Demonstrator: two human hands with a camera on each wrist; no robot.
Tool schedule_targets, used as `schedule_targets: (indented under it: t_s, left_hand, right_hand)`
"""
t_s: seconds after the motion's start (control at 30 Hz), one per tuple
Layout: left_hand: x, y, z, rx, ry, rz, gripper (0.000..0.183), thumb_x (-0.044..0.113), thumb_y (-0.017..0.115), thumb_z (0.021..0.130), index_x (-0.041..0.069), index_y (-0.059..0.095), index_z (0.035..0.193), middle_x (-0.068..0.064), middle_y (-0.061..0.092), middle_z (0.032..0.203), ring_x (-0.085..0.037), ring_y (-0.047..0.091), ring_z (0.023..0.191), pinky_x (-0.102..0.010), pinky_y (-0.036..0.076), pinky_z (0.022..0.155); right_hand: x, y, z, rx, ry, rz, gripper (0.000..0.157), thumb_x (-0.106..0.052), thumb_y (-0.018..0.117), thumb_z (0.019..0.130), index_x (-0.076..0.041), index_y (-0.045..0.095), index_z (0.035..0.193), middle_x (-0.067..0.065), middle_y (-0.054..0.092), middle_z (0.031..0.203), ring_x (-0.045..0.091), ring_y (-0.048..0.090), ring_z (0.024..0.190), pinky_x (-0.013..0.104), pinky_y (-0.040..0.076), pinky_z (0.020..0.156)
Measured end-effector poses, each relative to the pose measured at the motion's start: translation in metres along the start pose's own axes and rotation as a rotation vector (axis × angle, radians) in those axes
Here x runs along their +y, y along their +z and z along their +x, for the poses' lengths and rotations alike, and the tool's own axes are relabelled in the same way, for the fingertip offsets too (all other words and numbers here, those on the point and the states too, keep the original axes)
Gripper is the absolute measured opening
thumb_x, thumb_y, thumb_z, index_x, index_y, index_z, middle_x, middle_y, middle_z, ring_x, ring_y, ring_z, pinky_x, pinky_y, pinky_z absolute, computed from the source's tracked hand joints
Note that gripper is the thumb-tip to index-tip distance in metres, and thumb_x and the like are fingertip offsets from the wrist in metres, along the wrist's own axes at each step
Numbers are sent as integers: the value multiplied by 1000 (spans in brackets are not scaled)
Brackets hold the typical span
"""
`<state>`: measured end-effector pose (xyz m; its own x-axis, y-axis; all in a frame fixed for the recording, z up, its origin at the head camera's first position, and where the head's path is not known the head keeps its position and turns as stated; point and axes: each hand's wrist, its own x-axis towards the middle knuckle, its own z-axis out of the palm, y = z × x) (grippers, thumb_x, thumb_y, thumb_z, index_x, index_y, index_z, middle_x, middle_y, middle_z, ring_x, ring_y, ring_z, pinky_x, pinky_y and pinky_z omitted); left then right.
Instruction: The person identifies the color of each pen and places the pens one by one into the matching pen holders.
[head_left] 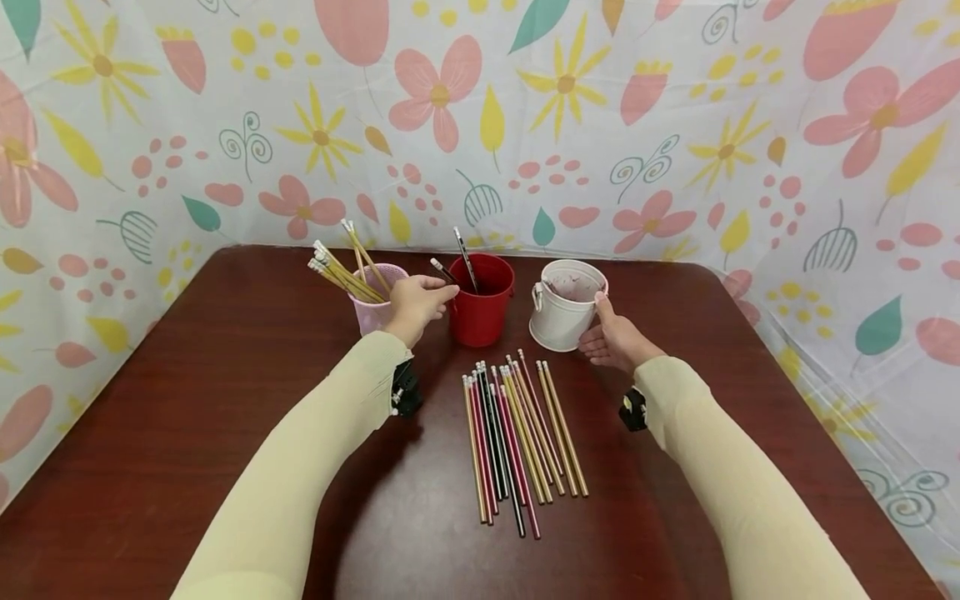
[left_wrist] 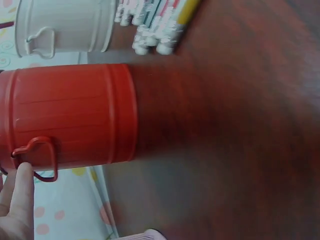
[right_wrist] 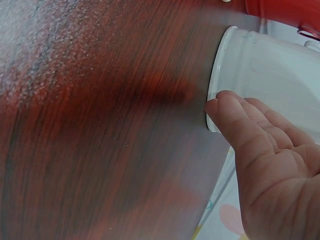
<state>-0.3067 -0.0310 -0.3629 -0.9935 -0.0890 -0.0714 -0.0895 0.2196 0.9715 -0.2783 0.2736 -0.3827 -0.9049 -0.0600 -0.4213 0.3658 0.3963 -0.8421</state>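
Lying nearest on the table (head_left: 187, 433), loose pencils (head_left: 517, 442) come first, then right hand (head_left: 618, 337) with fingers extended along the white bucket (head_left: 558, 323), thumb at its rim, left hand (head_left: 416, 307) with fingers stretched to the red bucket (head_left: 480, 321) beside the pink cup (head_left: 367, 315), floral backdrop (head_left: 675, 108) behind.

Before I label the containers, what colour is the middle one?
Red; the bucket shows best in the left wrist view.
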Motion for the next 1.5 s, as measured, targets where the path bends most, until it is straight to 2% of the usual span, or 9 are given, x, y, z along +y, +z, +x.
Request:
schedule_targets:
  t_s: [0.1, 0.23, 0.3, 0.4, 0.53, 0.77, 1.1, 1.37, 1.5]
  left_hand:
    - [-8, -2, -4, -99, -17, 101, 27, 19, 72, 87, -4, 69, 100, -13, 67, 80, -19, 62, 58, -23, 54, 54]
    - [-20, -2, -13, -342, -33, 371, 28, 21, 69, 87, -7, 68, 88, -9, 64, 66, -9, 51, 41, -21, 47, 41]
    - [-24, 0, -19, -477, -45, 503, 26, 20, 69, 86, -6, 67, 82, -8, 63, 62, -9, 50, 39, -21, 46, 40]
    - [-28, 5, -29, -652, -80, 634, 22, 19, 66, 86, -1, 67, 78, -7, 63, 62, -11, 51, 41, -21, 44, 40]
    - [-32, 9, -38, -770, -100, 719, 18, 15, 63, 85, 3, 66, 73, -5, 61, 59, -12, 50, 43, -21, 41, 40]
    - [-37, 12, -40, -775, -81, 789, 24, 15, 64, 85, 4, 61, 63, -4, 58, 53, -13, 49, 42, -22, 40, 39]
    - [-40, 12, -37, -760, -111, 864, 36, 32, 68, 89, 0, 66, 72, -8, 62, 59, -15, 52, 46, -23, 43, 42]
    - [-37, 6, -41, -772, -133, 868, 25, 17, 67, 86, 3, 61, 66, -5, 61, 56, -14, 52, 45, -23, 41, 41]
    - [-38, 4, -42, -769, -144, 857, 22, 13, 64, 84, 3, 60, 66, -6, 61, 56, -13, 52, 45, -23, 41, 41]
  right_hand:
    - [-1, -1, 0, -8, -3, -3, 103, -68, 4, 92, 22, 41, 125, 36, 47, 129, 34, 55, 107, 37, 49, 88]
    - [-2, -1, 0, -11, -4, -6, 102, -67, 3, 93, 22, 41, 126, 36, 46, 129, 34, 55, 106, 36, 49, 87]
    - [-2, -1, 0, -7, -2, -8, 102, -66, 3, 93, 22, 41, 125, 36, 46, 128, 33, 56, 104, 36, 49, 87]
    - [-1, -1, 0, -1, -2, -9, 101, -66, 3, 93, 22, 41, 125, 36, 47, 127, 31, 57, 101, 37, 49, 87]
    - [0, 0, 0, 5, -4, -11, 102, -66, 3, 93, 23, 41, 125, 36, 48, 127, 31, 58, 101, 38, 49, 88]
    - [0, 0, 0, 5, -4, -13, 103, -67, 3, 93, 23, 41, 125, 36, 48, 127, 27, 59, 96, 35, 50, 85]
    - [-2, 0, 2, 8, 7, -3, 101, -66, 3, 93, 22, 41, 126, 35, 49, 126, 26, 59, 94, 34, 50, 84]
    - [-2, 0, -1, -1, -1, -1, 102, -67, 3, 93, 22, 42, 125, 34, 51, 123, 22, 60, 89, 34, 51, 81]
    - [0, -2, 0, -13, -21, 14, 104, -72, 9, 91, 21, 47, 119, 29, 57, 112, 21, 60, 86, 32, 51, 78]
